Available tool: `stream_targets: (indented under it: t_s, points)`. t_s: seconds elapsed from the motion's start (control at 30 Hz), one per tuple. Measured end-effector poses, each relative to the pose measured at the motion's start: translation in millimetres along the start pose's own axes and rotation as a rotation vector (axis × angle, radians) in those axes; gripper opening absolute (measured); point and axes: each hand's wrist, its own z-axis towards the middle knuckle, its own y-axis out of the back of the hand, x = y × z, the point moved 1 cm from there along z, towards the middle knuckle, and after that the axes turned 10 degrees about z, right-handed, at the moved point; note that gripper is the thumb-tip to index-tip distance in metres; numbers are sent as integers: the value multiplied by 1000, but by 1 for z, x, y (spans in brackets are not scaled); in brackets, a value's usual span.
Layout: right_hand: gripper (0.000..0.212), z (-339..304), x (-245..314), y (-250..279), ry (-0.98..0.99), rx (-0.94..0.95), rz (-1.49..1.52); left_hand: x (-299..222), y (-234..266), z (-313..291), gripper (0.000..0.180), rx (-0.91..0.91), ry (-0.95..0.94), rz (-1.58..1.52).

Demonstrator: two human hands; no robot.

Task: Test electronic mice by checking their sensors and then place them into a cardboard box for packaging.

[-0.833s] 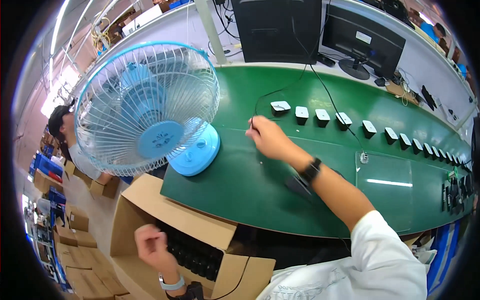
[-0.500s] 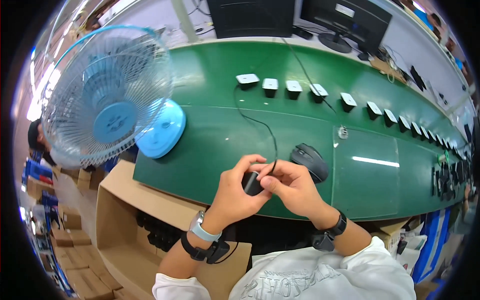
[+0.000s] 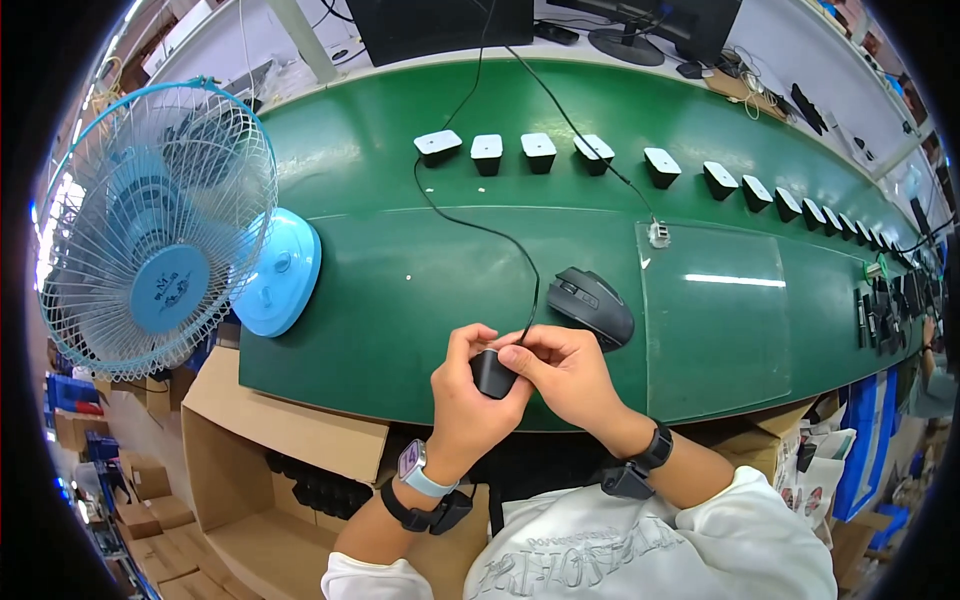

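My left hand (image 3: 468, 418) is wrapped round a small black block-shaped device (image 3: 492, 374) with rounded edges, just in front of the green table's near edge. My right hand (image 3: 578, 388) pinches the end of a thin black cable (image 3: 517, 243) against the device's upper right side. Fingers cover the cable's tip, so I cannot tell if it is plugged in. From there the cable curves up over the green table (image 3: 370, 330) toward the back. A black computer mouse (image 3: 592, 307) lies right of my hands, touching neither.
A row of black blocks with white tops (image 3: 538, 150) spans the back. A blue fan (image 3: 170, 285) stands left. A clear sheet (image 3: 715, 340) and a small connector (image 3: 658, 234) on a second cable lie right. An open carton (image 3: 280, 405) holding black pieces sits below left.
The whole view has shifted a little. The black device has turned in my left hand, showing more of its face. My right hand still pinches the cable at its side.
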Motion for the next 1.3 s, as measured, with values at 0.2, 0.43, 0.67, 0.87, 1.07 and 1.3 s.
stream_targets:
  t_s: [0.2,0.43,0.67,0.87,1.07,1.3]
  points:
    - [13,4,-12,-9,176,-79,-206,10,1,-4,44,-106,62,28]
    - [15,8,-11,-17,158,-44,-213,12,4,-5,46,-194,-42,75]
    - [48,1,41,20,472,-81,-802,23,11,6,35,190,237,-361]
    - [67,3,44,69,463,-94,-1263,27,19,14,31,320,412,-657]
    - [57,2,22,44,114,-198,-560,21,14,16,52,445,374,-1195]
    - [62,2,17,3,216,-82,-82,17,11,11,62,383,344,-824]
